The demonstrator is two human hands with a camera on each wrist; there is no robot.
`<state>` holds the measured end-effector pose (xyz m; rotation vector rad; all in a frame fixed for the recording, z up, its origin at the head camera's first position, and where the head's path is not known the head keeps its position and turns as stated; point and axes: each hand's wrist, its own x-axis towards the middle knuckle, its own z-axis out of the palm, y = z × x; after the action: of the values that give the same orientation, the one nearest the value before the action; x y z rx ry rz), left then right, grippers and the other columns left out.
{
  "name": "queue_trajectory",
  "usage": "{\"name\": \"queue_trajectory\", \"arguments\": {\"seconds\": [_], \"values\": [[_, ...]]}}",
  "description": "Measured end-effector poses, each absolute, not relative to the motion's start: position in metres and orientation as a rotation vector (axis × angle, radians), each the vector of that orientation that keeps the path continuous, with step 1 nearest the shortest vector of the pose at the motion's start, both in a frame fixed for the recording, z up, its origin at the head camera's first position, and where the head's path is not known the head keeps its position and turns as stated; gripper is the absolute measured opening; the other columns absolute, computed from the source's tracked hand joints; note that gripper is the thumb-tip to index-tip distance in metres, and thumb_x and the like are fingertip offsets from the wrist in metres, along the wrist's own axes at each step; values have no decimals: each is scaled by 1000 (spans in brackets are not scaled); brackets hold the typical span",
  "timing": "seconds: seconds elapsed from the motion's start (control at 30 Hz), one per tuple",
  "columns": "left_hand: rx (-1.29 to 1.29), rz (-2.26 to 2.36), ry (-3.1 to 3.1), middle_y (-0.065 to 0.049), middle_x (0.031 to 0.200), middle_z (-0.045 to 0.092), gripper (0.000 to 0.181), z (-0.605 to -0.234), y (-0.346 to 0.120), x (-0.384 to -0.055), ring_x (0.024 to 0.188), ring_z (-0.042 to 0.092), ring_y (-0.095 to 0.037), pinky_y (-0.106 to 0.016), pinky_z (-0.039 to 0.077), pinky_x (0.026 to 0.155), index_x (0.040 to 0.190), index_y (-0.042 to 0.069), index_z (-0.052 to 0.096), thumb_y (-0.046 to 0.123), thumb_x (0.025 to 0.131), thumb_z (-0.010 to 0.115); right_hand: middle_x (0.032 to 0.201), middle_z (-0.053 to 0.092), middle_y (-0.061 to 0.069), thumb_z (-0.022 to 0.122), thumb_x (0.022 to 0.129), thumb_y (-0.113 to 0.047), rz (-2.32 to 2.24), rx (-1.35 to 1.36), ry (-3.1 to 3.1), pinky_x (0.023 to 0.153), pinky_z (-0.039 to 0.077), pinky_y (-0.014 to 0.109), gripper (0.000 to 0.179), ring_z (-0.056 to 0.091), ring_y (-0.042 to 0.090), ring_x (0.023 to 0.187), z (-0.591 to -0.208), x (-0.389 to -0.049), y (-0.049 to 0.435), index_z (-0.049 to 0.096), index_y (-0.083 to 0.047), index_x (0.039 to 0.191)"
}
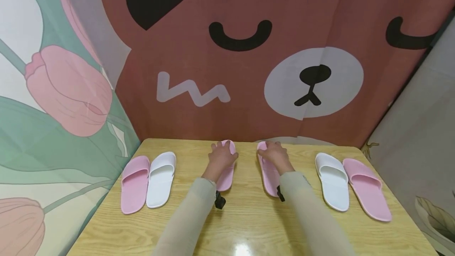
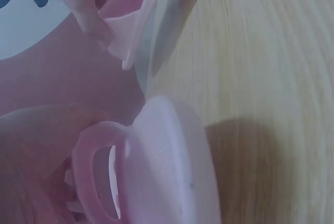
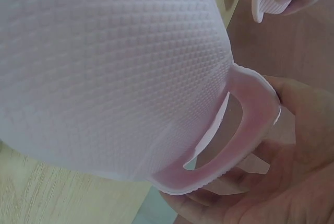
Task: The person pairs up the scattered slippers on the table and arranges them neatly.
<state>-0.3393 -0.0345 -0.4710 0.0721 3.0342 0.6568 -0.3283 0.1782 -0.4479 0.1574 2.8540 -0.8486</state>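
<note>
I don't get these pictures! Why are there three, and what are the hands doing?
These are a person's bare hands, not a robot's. The wide picture comes from a camera on their head; the two close-ups come from one camera on each wrist. The left hand holds one pink slipper and the right hand holds another pink slipper, both near the strap. On the wooden table, one pink and one white slipper lie left; one white and one pink lie right.
</note>
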Motion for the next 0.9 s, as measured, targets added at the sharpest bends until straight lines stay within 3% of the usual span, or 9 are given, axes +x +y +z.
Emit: {"name": "queue_trajectory", "arguments": {"seconds": [0.9], "values": [[86,631,3058,-20,156,38,70,-474,-20,-343,139,33,-43,-63,42,101,154,17,43,49,95,63,155,31,31,59,97,-44,-901,195,2876,109,30,71,72,29,60,138,-452,-333,161,38,-8,156]]}}
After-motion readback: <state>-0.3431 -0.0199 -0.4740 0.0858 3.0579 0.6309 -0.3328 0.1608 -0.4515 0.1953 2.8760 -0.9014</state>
